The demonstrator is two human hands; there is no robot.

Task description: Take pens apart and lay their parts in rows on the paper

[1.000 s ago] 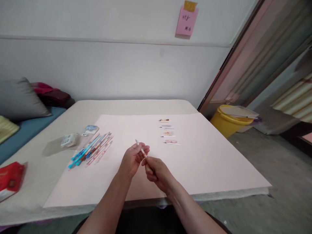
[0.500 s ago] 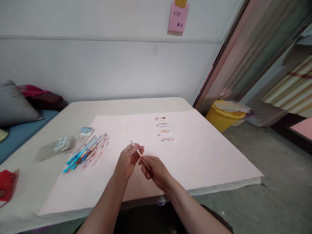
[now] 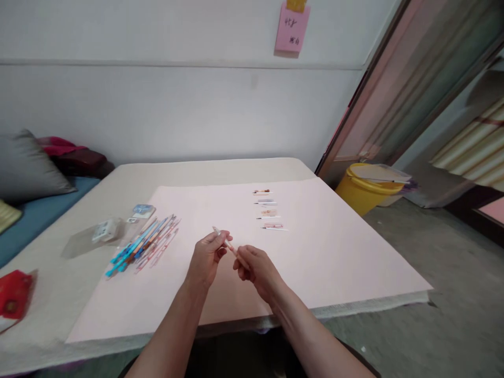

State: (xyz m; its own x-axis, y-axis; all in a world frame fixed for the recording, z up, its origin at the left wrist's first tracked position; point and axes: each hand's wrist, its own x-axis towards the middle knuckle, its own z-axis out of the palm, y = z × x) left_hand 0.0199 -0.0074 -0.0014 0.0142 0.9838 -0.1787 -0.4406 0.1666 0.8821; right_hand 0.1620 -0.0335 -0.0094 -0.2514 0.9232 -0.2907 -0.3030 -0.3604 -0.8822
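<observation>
Between my two hands is a slim white and pale orange pen (image 3: pixel 230 245), slanting from upper left to lower right. The fingertips of my left hand (image 3: pixel 208 255) pinch it near its white upper end. My right hand (image 3: pixel 255 266) wraps round its lower part, which the fingers partly hide. Beyond my hands, small groups of slim pen pieces (image 3: pixel 271 226) lie in a column on the pink sheet (image 3: pixel 338 252). To the left is a pile of blue, brown and pink pens (image 3: pixel 144 244).
Left of the pens are a clear plastic bag (image 3: pixel 84 242) with a white block in it and a small blue-white packet (image 3: pixel 142 210). A red object (image 3: pixel 14 294) sits at the far left. The yellow bucket (image 3: pixel 360 191) stands on the floor at right.
My right hand has shifted slightly right, away from my left, so more of the pen's middle shows. The whole view has swung a little to the left.
</observation>
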